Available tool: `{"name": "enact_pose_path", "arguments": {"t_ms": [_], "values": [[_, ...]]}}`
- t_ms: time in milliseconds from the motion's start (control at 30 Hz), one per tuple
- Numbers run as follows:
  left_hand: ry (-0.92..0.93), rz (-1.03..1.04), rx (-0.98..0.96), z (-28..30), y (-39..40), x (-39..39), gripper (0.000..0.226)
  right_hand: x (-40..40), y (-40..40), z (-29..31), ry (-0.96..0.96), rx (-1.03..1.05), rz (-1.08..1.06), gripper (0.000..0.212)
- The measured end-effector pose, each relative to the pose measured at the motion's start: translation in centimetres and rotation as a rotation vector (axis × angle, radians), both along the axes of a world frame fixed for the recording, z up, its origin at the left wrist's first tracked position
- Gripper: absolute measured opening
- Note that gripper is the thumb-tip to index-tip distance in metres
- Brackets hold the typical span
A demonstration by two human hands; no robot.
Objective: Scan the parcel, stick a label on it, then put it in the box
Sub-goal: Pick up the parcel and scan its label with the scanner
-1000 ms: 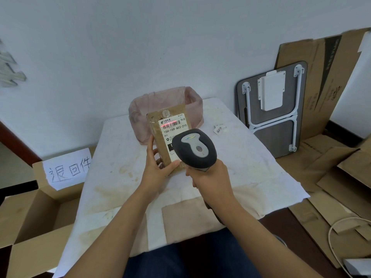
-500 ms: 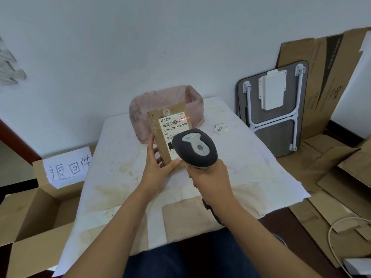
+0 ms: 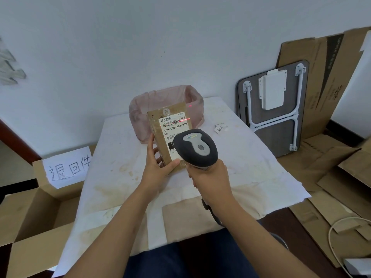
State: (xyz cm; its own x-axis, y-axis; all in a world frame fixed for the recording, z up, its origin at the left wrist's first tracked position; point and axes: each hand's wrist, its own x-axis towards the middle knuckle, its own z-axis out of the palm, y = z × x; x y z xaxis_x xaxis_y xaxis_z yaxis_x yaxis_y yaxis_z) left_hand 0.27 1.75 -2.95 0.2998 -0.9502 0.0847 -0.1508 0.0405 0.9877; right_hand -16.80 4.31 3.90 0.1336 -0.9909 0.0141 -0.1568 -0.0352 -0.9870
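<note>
My left hand (image 3: 158, 165) holds a brown parcel (image 3: 160, 133) upright over the table, its white shipping label facing me. A dark grey barcode scanner (image 3: 195, 148) is gripped in my right hand (image 3: 208, 177) just in front of the parcel, hiding the label's lower right. A red scan line lies on the right end of the barcode and spills onto the pink bin behind. An open cardboard box (image 3: 30, 215) with a handwritten paper sign stands on the floor at the left. A small paper label (image 3: 219, 129) lies on the table to the right.
The table (image 3: 251, 173) has a stained white cloth. A pink plastic-lined bin (image 3: 192, 105) stands at its far edge. A folded grey table (image 3: 275, 137) and flattened cardboard (image 3: 329, 73) lean on the wall at right. A white cable (image 3: 333, 247) lies on the floor.
The red scan line has slid from the middle of the barcode toward its right end and onto the bin behind. Parcel and both hands have barely moved.
</note>
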Motion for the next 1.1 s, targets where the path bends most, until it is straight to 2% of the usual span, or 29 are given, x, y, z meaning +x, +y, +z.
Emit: {"name": "enact_pose_path", "arguments": {"t_ms": [167, 400, 500, 567, 667, 733, 800, 867, 967, 1100], "values": [[0.011, -0.007, -0.003, -0.1, 0.1, 0.1, 0.105, -0.2, 0.3, 0.3, 0.021, -0.014, 0.019, 0.022], [-0.011, -0.004, -0.011, 0.1, 0.1, -0.1, 0.104, -0.3, 0.3, 0.5, 0.042, -0.004, 0.012, 0.034], [-0.004, -0.011, -0.016, 0.1, 0.2, 0.0, 0.105, -0.9, -0.1, 1.7, 0.067, -0.003, 0.037, 0.025], [0.0, -0.016, -0.021, 0.1, 0.2, 0.1, 0.105, -1.7, -0.7, 3.3, 0.169, -0.065, 0.063, 0.015], [0.014, -0.023, -0.016, 0.1, 0.2, 0.1, 0.106, -2.9, -2.1, 5.3, 0.489, -0.231, 0.056, 0.01], [0.013, -0.02, -0.007, 0.1, 0.2, 0.1, 0.107, -3.6, -3.3, 5.3, 0.744, -0.343, 0.013, 0.016], [0.007, -0.019, -0.003, 0.1, 0.3, 0.1, 0.107, -4.1, -4.8, 3.8, 0.897, -0.42, 0.019, 0.03], [0.005, -0.021, -0.003, 0.2, 0.3, 0.0, 0.107, -4.6, -6.3, 1.7, 1.016, -0.404, 0.05, 0.037], [0.004, -0.025, -0.001, 0.1, 0.3, 0.1, 0.107, -5.3, -7.7, -1.2, 1.161, -0.328, 0.085, 0.035], [0.002, -0.02, 0.012, 0.2, 0.4, 0.1, 0.105, -6.3, -8.4, -3.3, 1.166, -0.229, 0.1, 0.031]]}}
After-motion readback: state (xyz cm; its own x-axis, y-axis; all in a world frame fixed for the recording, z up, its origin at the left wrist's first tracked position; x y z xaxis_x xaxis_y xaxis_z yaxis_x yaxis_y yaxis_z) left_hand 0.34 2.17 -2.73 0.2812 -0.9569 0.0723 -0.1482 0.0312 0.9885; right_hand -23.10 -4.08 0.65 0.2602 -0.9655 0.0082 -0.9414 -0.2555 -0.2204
